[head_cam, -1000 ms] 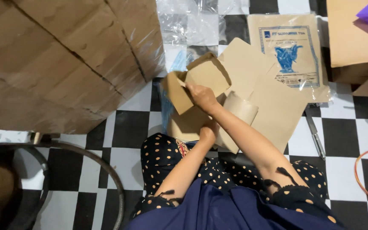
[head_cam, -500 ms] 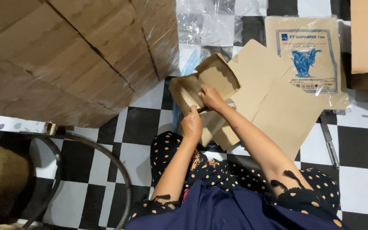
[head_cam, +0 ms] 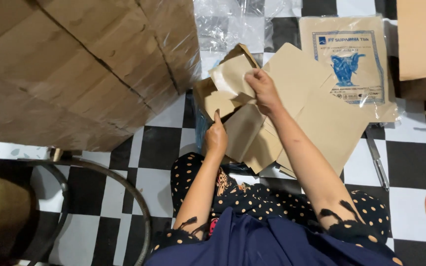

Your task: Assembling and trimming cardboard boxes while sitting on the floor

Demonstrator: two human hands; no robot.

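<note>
the right hand (head_cam: pixel 262 88) has lifted a brown paper sheet (head_cam: pixel 230 76) off the paper stack (head_cam: pixel 316 123) on the checkered floor (head_cam: pixel 163 143), pinching its edge. the left hand (head_cam: pixel 215 138) has risen, its grip closed on the lower sheet (head_cam: pixel 242 130), so folding seems underway.

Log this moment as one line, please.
left hand: holds brown paper sheet | right hand: pinches folded paper piece | floor: checkered

Brown paper sheets (head_cam: pixel 292 98), plain, matte. Floor (head_cam: pixel 168 143): black-and-white checkerboard tiles. Large cardboard box (head_cam: pixel 75 64): tan, under glossy clear wrap. Wrapped paper pack (head_cam: pixel 348 64): brown with blue printed figure and border. Trousers (head_cam: pixel 272 197): black, orange dots. Garment (head_cam: pixel 267 241) over lap: navy.
</note>
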